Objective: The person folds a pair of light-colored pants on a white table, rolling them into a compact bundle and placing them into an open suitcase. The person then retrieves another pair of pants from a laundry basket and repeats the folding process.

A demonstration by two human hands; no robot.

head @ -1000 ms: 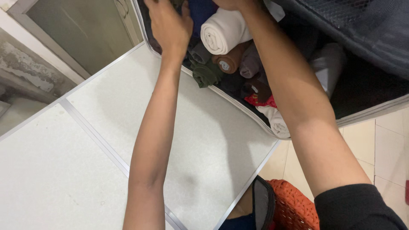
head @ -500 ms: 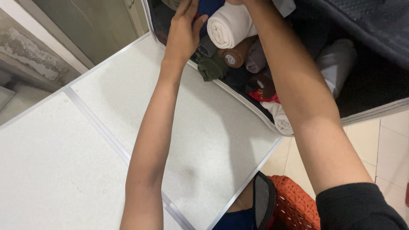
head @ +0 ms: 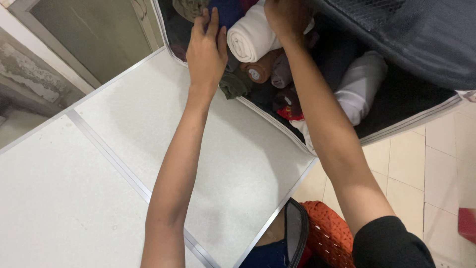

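Both hands have shifted since the earlier frame: the left hand [head: 206,52] now lies flat, fingers extended, on a dark blue roll [head: 227,12], while the right hand [head: 287,17] curls over the white rolled towel [head: 250,35] inside the open suitcase [head: 396,124]. Brown [head: 258,72], olive [head: 233,84] and mauve [head: 281,74] fabric rolls crowd below. An orange woven basket [head: 329,235] sits under the white tabletop [head: 124,164].

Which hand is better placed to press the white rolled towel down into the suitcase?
Probably the right hand: it rests on the white rolled towel, while the left hand sits beside it.
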